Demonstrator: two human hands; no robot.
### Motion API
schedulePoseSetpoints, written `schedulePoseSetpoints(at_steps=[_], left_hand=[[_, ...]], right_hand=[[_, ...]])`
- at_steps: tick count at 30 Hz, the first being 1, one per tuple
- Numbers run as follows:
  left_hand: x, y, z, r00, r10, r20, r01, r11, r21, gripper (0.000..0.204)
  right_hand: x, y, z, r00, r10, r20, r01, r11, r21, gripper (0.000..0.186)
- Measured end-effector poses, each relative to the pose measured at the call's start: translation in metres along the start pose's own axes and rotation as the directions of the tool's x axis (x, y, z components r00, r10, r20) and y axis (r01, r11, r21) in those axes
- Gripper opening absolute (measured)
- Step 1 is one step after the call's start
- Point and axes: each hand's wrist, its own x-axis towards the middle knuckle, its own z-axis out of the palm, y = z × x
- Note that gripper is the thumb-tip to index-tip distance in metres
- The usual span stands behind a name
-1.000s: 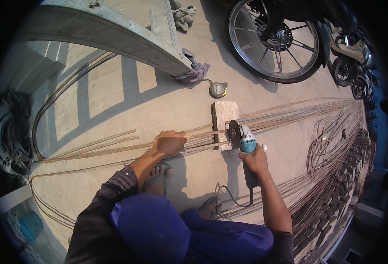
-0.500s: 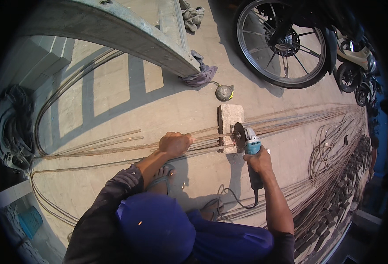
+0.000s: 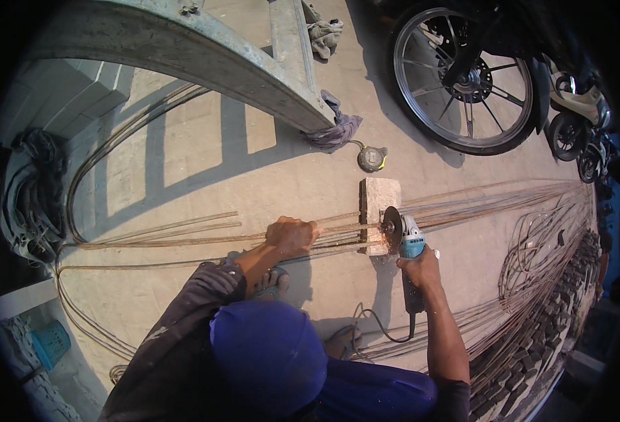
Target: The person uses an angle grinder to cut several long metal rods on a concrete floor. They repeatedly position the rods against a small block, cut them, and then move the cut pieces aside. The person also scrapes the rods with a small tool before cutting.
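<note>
My right hand is closed round the body of an angle grinder, teal at the head and dark toward its cord. The grinder's thin disc stands edge-on against thin steel rods, over a pale, rough block. Small orange sparks show just below the disc. To the left of the block, my left hand is in a fist round the steel rods, which run across the block. Exactly how many rods it grips is hidden by the fingers.
Beyond the block lie a tape measure and a cloth-wrapped ladder foot. A motorcycle wheel stands at the far right. Long rods and stacked dark blocks line the right. The grinder's cord loops near my feet.
The whole scene sits slightly farther right and lower in the picture. Both hands keep their holds, and the disc stays at the rods. Orange sparks now show more clearly below it.
</note>
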Motion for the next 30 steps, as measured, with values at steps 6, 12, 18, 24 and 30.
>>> schedulePoseSetpoints(at_steps=[6, 12, 18, 24, 30], left_hand=[[-0.001, 0.004, -0.014, 0.99, -0.04, 0.132, 0.054, 0.994, -0.098, 0.052], [-0.002, -0.002, -0.008, 0.998, -0.01, 0.065, 0.017, 0.995, -0.098, 0.049], [-0.002, -0.006, 0.0, 0.999, 0.031, -0.005, -0.032, 0.997, -0.064, 0.046], [-0.002, -0.008, 0.001, 0.998, 0.04, -0.038, -0.044, 0.995, -0.093, 0.044], [-0.002, -0.005, -0.005, 1.0, 0.022, 0.014, -0.021, 0.996, -0.082, 0.044]], right_hand=[[0.004, 0.002, 0.002, 0.999, 0.039, 0.002, -0.039, 0.999, -0.034, 0.061], [0.002, 0.0, 0.001, 0.999, 0.042, 0.003, -0.042, 0.994, -0.102, 0.06], [0.001, 0.0, 0.002, 0.999, 0.045, 0.001, -0.045, 0.99, -0.132, 0.058], [0.001, -0.002, 0.002, 0.998, 0.061, 0.006, -0.059, 0.985, -0.161, 0.057], [0.0, -0.001, 0.003, 0.999, 0.052, -0.012, -0.053, 0.991, -0.126, 0.056]])
